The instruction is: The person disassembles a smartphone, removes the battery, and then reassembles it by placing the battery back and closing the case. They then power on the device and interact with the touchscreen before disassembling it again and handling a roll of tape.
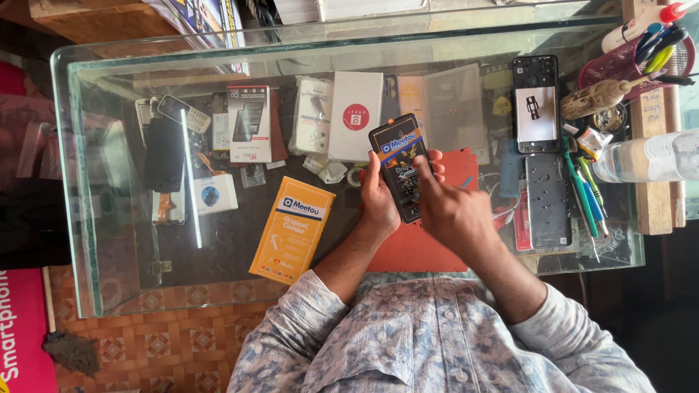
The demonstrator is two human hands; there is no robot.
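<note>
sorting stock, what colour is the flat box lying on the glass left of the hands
Orange flat box with a dark label patch near its top; head view.

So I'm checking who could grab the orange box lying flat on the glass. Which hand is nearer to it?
Left. The left hand grips the dark panel just beside the orange box; the right hand lies beyond it, finger on the panel.

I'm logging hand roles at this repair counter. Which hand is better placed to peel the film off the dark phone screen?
Probably the right hand: its forefinger already rests on the screen, while the left hand grips the screen's edge from behind, steadying it.
</note>
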